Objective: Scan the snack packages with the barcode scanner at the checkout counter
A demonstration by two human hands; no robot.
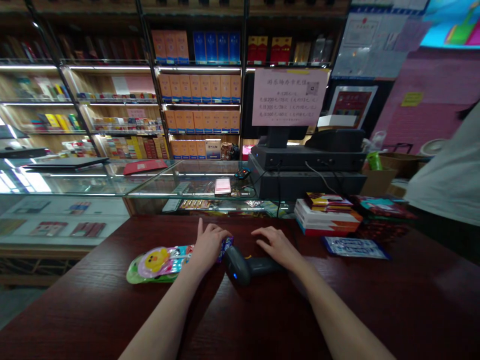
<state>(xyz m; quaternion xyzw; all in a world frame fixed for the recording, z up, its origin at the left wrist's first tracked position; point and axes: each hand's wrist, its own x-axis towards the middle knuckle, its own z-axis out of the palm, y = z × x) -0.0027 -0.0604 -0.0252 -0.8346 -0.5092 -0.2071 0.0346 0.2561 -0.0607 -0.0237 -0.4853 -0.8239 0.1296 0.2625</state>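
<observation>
My left hand (207, 243) is closed over a small purple patterned packet (225, 245), with one finger lifted away from the others. Part of the packet is hidden under the fingers. A dark barcode scanner (238, 267) lies on the dark wooden counter (240, 320), its head against the packet and a small blue light showing. Over the end of the scanner's handle hovers or rests my right hand (276, 246), fingers apart and gripping nothing; contact cannot be told. Left of my left hand are flat packages with colourful cartoon figures (159, 261), partly covered by that hand.
Beyond the counter is a glass display case (187, 180). A monitor with a pink notice (288, 97) stands on dark till equipment (307, 167). Boxes (326, 217) and a blue-white packet (355, 247) lie at right. A person in a light shirt (446, 170) stands at far right.
</observation>
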